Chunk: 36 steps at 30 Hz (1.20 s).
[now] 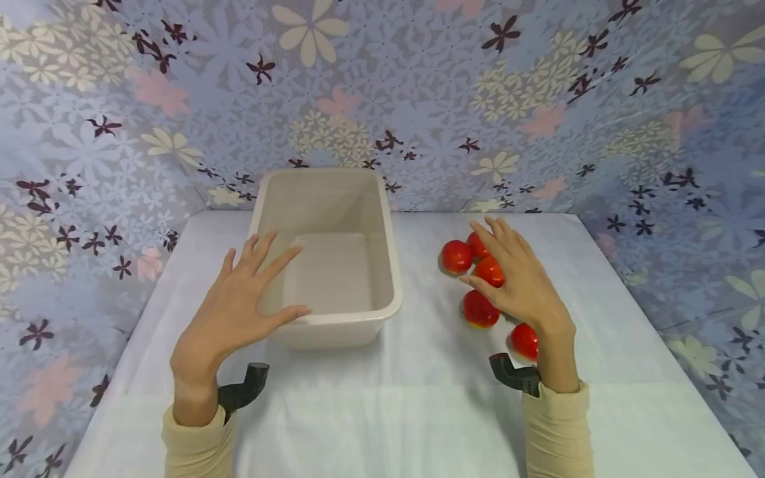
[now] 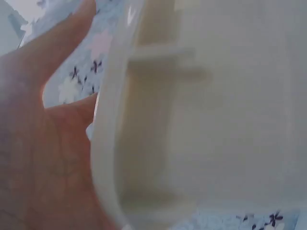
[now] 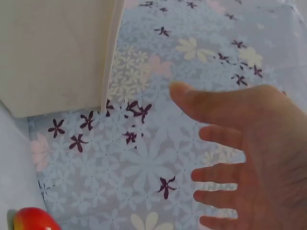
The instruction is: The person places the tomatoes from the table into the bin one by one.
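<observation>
A beige rectangular plastic bin (image 1: 349, 320) stands upright on the table, with nothing visible inside. My left hand (image 1: 239, 299) is at its left side, fingers spread and thumb overlapping the front rim; whether it touches I cannot tell. In the left wrist view the bin's pale rim (image 2: 106, 158) runs beside the palm (image 2: 53, 167). To the right of the bin lie several red round fruits, apple-like, one of them a red fruit with a yellowish underside (image 1: 481, 309). Over them hovers my right hand (image 1: 526, 285), fingers extended, holding nothing and partly hiding some.
A white cloth (image 1: 382, 411) covers the table. Floral fabric (image 1: 412, 99) rises behind it and at both sides. Each wrist carries a black camera mount, one on the left (image 1: 244, 388) and one on the right (image 1: 515, 375).
</observation>
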Each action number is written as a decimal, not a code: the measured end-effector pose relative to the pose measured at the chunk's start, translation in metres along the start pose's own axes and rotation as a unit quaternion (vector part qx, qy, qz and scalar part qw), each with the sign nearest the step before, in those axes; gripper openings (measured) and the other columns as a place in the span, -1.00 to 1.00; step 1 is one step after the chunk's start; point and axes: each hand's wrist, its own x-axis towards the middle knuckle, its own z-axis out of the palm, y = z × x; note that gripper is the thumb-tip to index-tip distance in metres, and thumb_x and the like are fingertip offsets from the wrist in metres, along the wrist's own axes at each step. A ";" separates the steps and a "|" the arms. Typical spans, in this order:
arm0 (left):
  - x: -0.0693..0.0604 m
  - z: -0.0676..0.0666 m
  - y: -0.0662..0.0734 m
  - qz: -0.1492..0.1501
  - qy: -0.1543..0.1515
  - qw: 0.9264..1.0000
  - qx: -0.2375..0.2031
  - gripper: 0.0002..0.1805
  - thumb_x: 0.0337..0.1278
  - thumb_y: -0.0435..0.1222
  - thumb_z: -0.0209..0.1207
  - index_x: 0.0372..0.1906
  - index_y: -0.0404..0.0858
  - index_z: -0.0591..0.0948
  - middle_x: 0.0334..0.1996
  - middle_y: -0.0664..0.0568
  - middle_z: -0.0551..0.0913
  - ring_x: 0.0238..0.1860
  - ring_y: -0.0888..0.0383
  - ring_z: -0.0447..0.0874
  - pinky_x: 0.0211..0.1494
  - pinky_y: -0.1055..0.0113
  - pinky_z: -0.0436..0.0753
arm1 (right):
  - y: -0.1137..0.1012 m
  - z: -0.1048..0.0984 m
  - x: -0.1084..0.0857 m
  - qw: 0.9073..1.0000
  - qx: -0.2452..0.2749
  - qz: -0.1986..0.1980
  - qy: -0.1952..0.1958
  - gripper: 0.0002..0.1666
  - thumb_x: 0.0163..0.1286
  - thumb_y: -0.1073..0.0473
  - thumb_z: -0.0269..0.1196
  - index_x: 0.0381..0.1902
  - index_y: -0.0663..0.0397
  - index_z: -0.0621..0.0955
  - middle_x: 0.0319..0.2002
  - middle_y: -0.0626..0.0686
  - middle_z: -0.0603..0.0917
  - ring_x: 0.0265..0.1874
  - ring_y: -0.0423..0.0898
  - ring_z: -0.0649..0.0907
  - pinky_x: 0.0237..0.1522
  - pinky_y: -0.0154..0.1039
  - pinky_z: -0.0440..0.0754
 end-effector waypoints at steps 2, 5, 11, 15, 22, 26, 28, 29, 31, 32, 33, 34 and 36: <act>-0.004 -0.002 -0.005 -0.015 -0.017 0.999 -0.039 -0.05 0.08 0.15 0.29 0.54 0.11 0.12 0.57 -0.15 -0.18 0.53 -0.31 -0.27 0.48 -0.29 -0.24 | 0.004 -0.001 -0.001 1.000 0.010 0.014 0.014 -0.01 0.24 -0.04 0.36 0.54 -0.24 0.14 0.52 0.17 0.13 0.49 0.23 0.12 0.40 0.33 0.07; -0.011 -0.007 -0.013 -0.033 -0.030 0.994 -0.095 -0.03 0.06 0.07 0.35 0.54 0.09 0.12 0.57 -0.18 -0.26 0.54 -0.30 -0.39 0.49 -0.26 -0.32 | 0.011 -0.004 -0.004 0.998 0.028 0.033 0.040 -0.04 0.26 -0.01 0.35 0.53 -0.27 0.17 0.50 0.17 0.19 0.45 0.26 0.21 0.32 0.41 0.17; -0.025 -0.016 -0.024 -0.084 -0.051 0.981 -0.169 0.01 0.03 -0.03 0.40 0.53 0.27 0.07 0.57 0.00 -0.42 0.54 -0.25 -0.47 0.36 -0.47 -0.15 | 0.035 -0.006 -0.015 0.991 0.077 0.037 0.103 -0.14 0.28 0.07 0.36 0.49 -0.21 0.27 0.45 0.15 0.31 0.42 0.22 0.30 0.34 0.31 0.23; -0.033 -0.016 -0.029 -0.110 -0.072 0.972 -0.194 0.10 -0.02 -0.07 0.44 0.54 0.29 -0.02 0.56 0.05 -0.49 0.52 -0.33 -0.39 0.23 -0.54 0.04 | 0.055 -0.002 -0.030 0.988 0.091 0.037 0.122 -0.20 0.26 0.20 0.36 0.44 -0.10 0.36 0.39 0.21 0.39 0.36 0.25 0.37 0.34 0.25 0.27; -0.036 -0.012 -0.032 -0.120 -0.123 0.965 -0.199 0.13 -0.11 -0.01 0.48 0.55 0.13 0.04 0.53 -0.20 -0.50 0.47 -0.46 -0.21 0.25 -0.45 0.16 | 0.081 0.008 -0.071 0.984 0.094 0.097 0.118 -0.31 0.28 0.18 0.34 0.37 0.00 0.44 0.33 0.29 0.44 0.31 0.34 0.39 0.28 0.34 0.27; -0.035 -0.010 -0.030 -0.116 -0.125 0.966 -0.195 -0.01 -0.09 0.01 0.46 0.47 -0.04 0.24 0.53 -0.35 -0.14 0.42 -0.44 0.06 0.27 -0.35 0.27 | 0.094 0.019 -0.096 0.980 0.110 0.139 0.096 -0.32 0.31 0.12 0.32 0.38 0.00 0.43 0.33 0.30 0.43 0.28 0.39 0.39 0.23 0.42 0.27; -0.034 -0.010 -0.028 -0.112 -0.122 0.967 -0.194 -0.07 -0.09 0.01 0.46 0.42 -0.09 0.32 0.49 -0.33 0.08 0.38 -0.43 0.18 0.27 -0.31 0.32 | 0.100 0.026 -0.107 0.978 0.116 0.153 0.080 -0.29 0.31 0.11 0.32 0.39 0.01 0.41 0.34 0.32 0.41 0.28 0.41 0.38 0.20 0.46 0.26; -0.033 -0.009 -0.028 -0.110 -0.120 0.968 -0.192 -0.09 -0.09 0.01 0.46 0.41 -0.11 0.34 0.47 -0.31 0.16 0.35 -0.42 0.25 0.26 -0.29 0.35 | 0.103 0.028 -0.112 0.978 0.118 0.159 0.071 -0.28 0.31 0.10 0.32 0.40 0.02 0.40 0.35 0.32 0.40 0.28 0.42 0.37 0.20 0.47 0.26; -0.031 -0.009 -0.027 -0.107 -0.116 0.969 -0.191 -0.09 -0.09 0.01 0.46 0.40 -0.15 0.36 0.43 -0.25 0.27 0.33 -0.40 0.29 0.27 -0.28 0.36 | 0.106 0.034 -0.123 0.976 0.121 0.172 0.052 -0.26 0.30 0.09 0.33 0.41 0.03 0.38 0.37 0.35 0.36 0.30 0.44 0.33 0.19 0.49 0.23; -0.030 -0.008 -0.027 -0.107 -0.115 0.969 -0.190 -0.08 -0.10 0.01 0.46 0.40 -0.16 0.35 0.43 -0.25 0.27 0.32 -0.40 0.30 0.27 -0.27 0.36 | 0.107 0.036 -0.128 0.976 0.122 0.177 0.043 -0.25 0.29 0.09 0.34 0.41 0.04 0.38 0.37 0.36 0.34 0.32 0.44 0.31 0.19 0.50 0.22; -0.029 -0.008 -0.027 -0.107 -0.114 0.970 -0.183 -0.07 -0.10 0.02 0.46 0.41 -0.15 0.35 0.41 -0.23 0.30 0.28 -0.37 0.36 0.23 -0.24 0.41 | 0.107 0.038 -0.133 0.975 0.125 0.182 0.034 -0.24 0.28 0.09 0.35 0.40 0.06 0.38 0.38 0.37 0.32 0.33 0.44 0.28 0.19 0.51 0.21; -0.028 -0.007 -0.027 -0.107 -0.113 0.971 -0.180 -0.06 -0.10 0.02 0.46 0.42 -0.15 0.34 0.41 -0.23 0.30 0.25 -0.36 0.38 0.20 -0.23 0.43 | 0.108 0.039 -0.137 0.974 0.127 0.186 0.026 -0.24 0.28 0.09 0.36 0.40 0.08 0.39 0.39 0.39 0.31 0.34 0.45 0.27 0.18 0.52 0.20; -0.025 -0.005 -0.027 -0.108 -0.114 0.970 -0.185 -0.05 -0.09 0.02 0.46 0.43 -0.16 0.32 0.42 -0.22 0.28 0.25 -0.34 0.39 0.19 -0.21 0.46 | 0.108 0.042 -0.145 0.973 0.130 0.189 0.014 -0.24 0.25 0.09 0.38 0.37 0.13 0.41 0.38 0.42 0.30 0.34 0.47 0.26 0.16 0.53 0.20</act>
